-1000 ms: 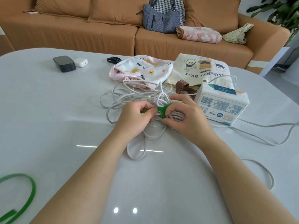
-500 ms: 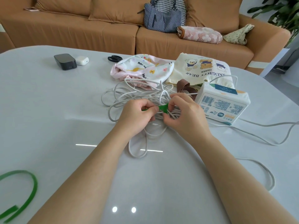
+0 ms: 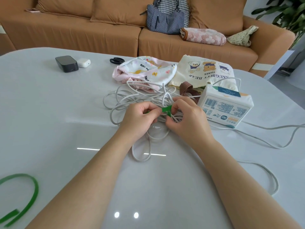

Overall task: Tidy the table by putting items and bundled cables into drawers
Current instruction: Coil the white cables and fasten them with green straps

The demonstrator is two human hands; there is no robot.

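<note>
Green strap (image 3: 166,109), a flat narrow band, crosses the gathered middle of the cable (image 3: 132,98), and both hands grip it: the left hand (image 3: 138,118) curls its fingers round one end, and the right hand (image 3: 188,119) pinches the other end between thumb and fingertips. The cable is a round off-white cord lying in loose, tangled loops at the middle of the glossy white bench (image 3: 49,113). One long run trails right, past the tissue pack, and another loop curves beside the right forearm. The tissue pack (image 3: 226,108), a soft block in printed white plastic film, sits just right of the hands. Behind it lies a flat cream cloth bag (image 3: 206,70) printed with bears, its brown webbing handle (image 3: 186,88) near the cable. A crumpled pink-and-white printed pouch (image 3: 145,70) touches the far loops. Farther back are black-handled scissors (image 3: 116,60), a boxy black charger (image 3: 66,63) and, beside it, a rounded white case (image 3: 83,62). A second green strap (image 3: 31,195) curls in an open arc at the near left edge.
</note>
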